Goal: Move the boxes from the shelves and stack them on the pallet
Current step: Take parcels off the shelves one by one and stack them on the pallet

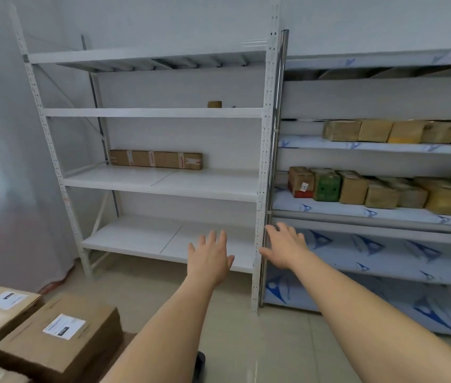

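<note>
Our left hand point(211, 257) and right hand point(285, 247) reach forward, fingers spread wide, holding nothing, before white rack point(163, 183). Long box point(156, 159) lies alone on its middle shelf. Small boxes point(379, 189) crowd right-hand rack point(370, 214). Labelled boxes point(56, 335) sit stacked lower left; pallet beneath hidden.

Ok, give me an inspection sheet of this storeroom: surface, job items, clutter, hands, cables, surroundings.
Surface: tiled floor bare near the shelves; pallet hidden.
Job's things: long box on white rack; small boxes in two rows on steel rack; labelled boxes stacked lower left.
Clutter: tape roll on an upper shelf.
Grips: left hand and right hand open, empty, reaching forward.
Cables: nothing seen.
Surroundings: white walls.
</note>
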